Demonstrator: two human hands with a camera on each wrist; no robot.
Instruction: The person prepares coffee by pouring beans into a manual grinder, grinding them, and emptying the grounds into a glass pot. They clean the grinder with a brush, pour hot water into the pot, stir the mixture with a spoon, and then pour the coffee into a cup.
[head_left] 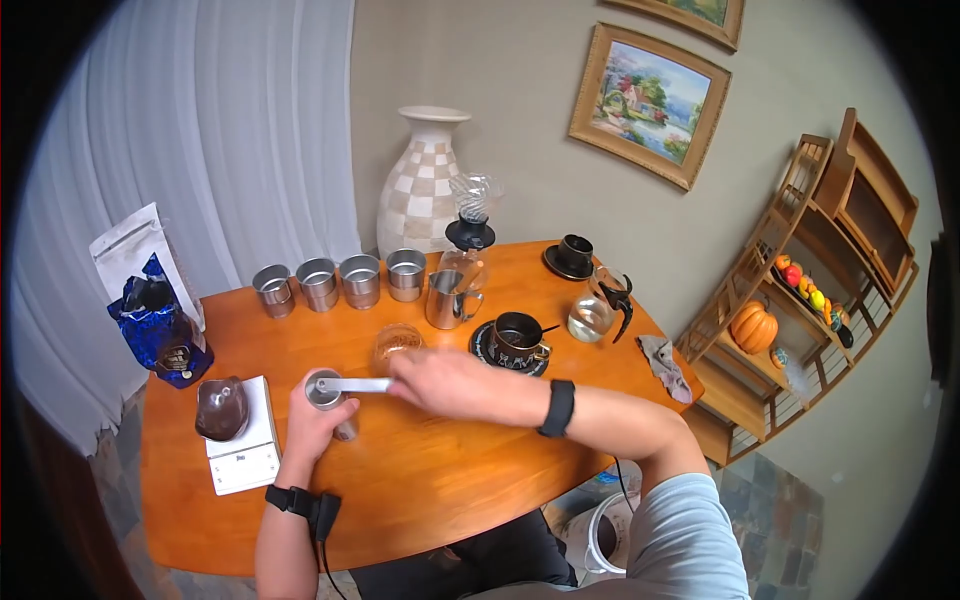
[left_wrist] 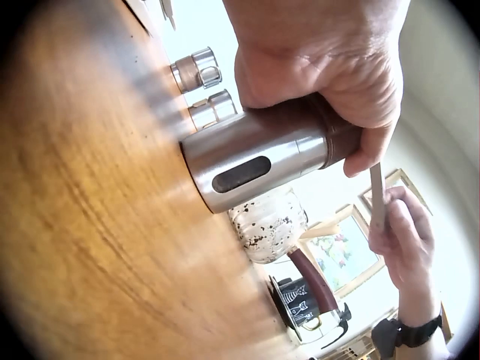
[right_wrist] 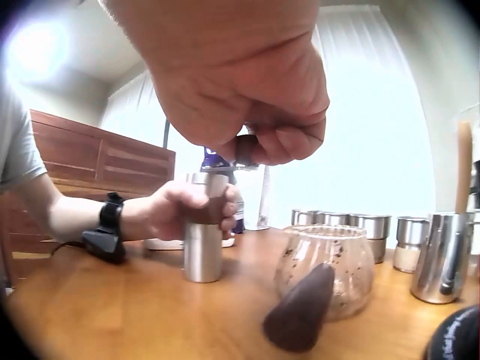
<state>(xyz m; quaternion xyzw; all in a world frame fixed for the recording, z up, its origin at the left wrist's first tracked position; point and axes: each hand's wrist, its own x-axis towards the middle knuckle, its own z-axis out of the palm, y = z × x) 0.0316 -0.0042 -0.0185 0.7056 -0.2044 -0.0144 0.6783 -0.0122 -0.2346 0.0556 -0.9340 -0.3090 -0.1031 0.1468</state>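
A steel hand grinder (left_wrist: 255,161) stands upright on the wooden table, with a small oval window in its side and a dark band near the top. My left hand (head_left: 318,418) grips it around that band. My right hand (head_left: 440,385) pinches the dark knob at the outer end of the flat metal crank (head_left: 355,384), which extends from the grinder's top; the knob shows beneath the right hand (right_wrist: 251,97) in the right wrist view. Beside the grinder is a speckled glass jar (right_wrist: 330,262), with a dark, rounded object (right_wrist: 300,311) in front of it.
A white scale (head_left: 243,460) bearing a brown dish and a blue bag (head_left: 165,345) are at the left. Several steel cups (head_left: 316,284) line the back. A steel pitcher (head_left: 447,300), black cup (head_left: 515,338), glass carafe (head_left: 590,316) and grey cloth (head_left: 664,367) are farther right.
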